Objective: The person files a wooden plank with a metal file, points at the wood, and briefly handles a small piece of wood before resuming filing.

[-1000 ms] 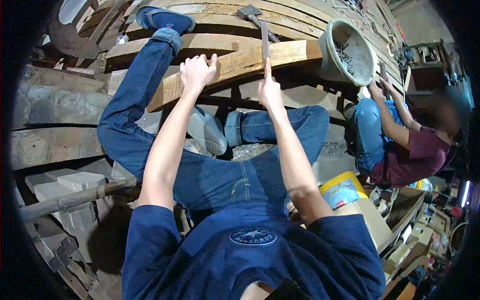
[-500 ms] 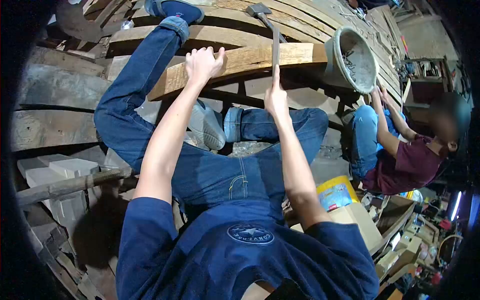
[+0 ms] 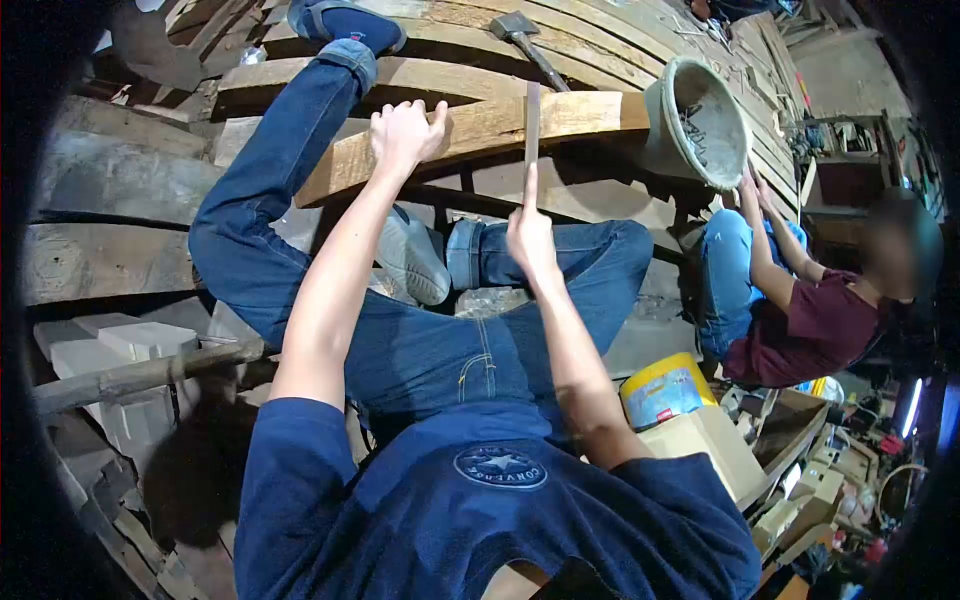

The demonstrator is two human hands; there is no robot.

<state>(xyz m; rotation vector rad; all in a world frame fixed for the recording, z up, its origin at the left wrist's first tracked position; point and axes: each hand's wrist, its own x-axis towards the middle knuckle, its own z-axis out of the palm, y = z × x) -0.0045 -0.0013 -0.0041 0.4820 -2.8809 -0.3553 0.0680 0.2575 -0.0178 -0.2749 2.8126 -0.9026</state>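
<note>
My left hand (image 3: 405, 135) is closed over the far edge of a curved wooden beam (image 3: 475, 130), with the thumb raised to the right. In my right hand (image 3: 531, 240) is a long, flat, file-like metal tool (image 3: 532, 125); my index finger lies stretched along it and the handle is hidden in the grip. The tool points away from me and crosses over the beam, right of my left hand. Toward its right end the beam shows a paler, smoother patch. My legs are bent on either side, the left foot out beyond the beam.
A grey bucket (image 3: 700, 125) holding nails or similar metal pieces stands at the beam's right end. A hammer (image 3: 528, 45) lies on the planks behind. At right a co-worker (image 3: 810, 310) sits low. A yellow container (image 3: 665, 390) and a cardboard box (image 3: 705, 445) stand beside my right arm.
My right hand has drawn the metal tool back toward me and slightly left along the beam. My left hand keeps its hold in the same place.
</note>
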